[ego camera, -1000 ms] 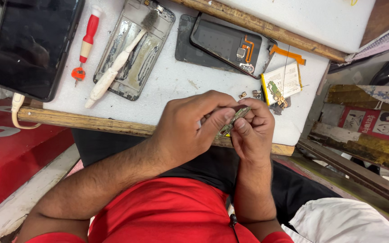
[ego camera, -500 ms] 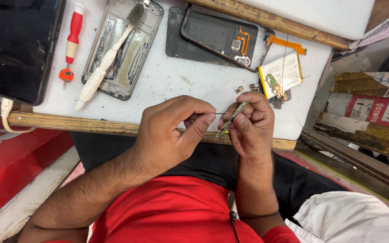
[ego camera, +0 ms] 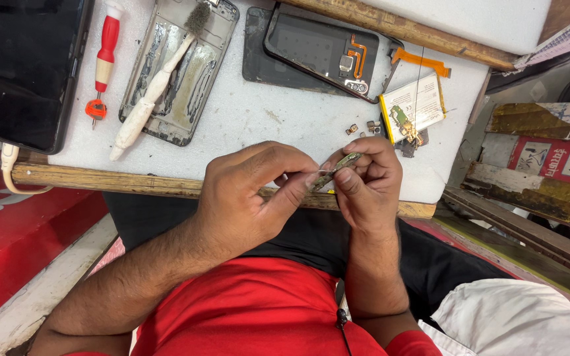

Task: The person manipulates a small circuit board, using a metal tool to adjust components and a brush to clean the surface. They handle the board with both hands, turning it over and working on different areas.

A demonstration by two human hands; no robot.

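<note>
Both your hands are pinched on the small circuit strip [ego camera: 338,166]: left hand [ego camera: 252,198] grips its lower end between thumb and forefinger, right hand [ego camera: 367,181] clamps the upper end. Keep it flat, don't bend it, and pull gently along its length. It sits between your fingertips, just above the table edge [ego camera: 133,183], near the battery [ego camera: 413,105] and loose screws [ego camera: 362,127].

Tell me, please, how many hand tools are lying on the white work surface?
2: a red-handled screwdriver lies near the upper left beside the dark tablet, and a white brush rests diagonally across the bare phone frame. Others could be hidden beyond the picture's edge.
</note>
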